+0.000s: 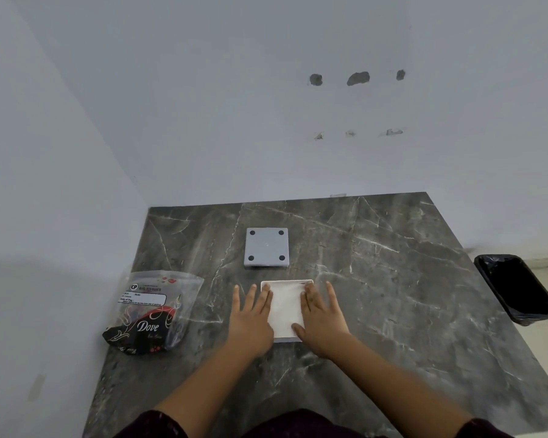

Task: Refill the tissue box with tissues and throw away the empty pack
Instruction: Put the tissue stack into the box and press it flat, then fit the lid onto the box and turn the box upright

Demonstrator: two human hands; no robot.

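Observation:
A white square tissue box (298, 281) lies open on the dark marble counter, filled with white tissues (286, 308). My left hand (250, 317) rests flat on the box's left side, fingers spread. My right hand (321, 317) lies flat on its right side, fingers apart. Both press on the tissues and hold nothing. Behind the box lies its grey square lid (267, 246), upside down with dark round pads at its corners. The clear and black "Dove" tissue pack (154, 311) stands crumpled at the counter's left edge.
The marble counter (393, 295) meets white walls at the back and left. A black-lined bin (516, 287) stands on the floor past the counter's right edge. Holes mark the back wall.

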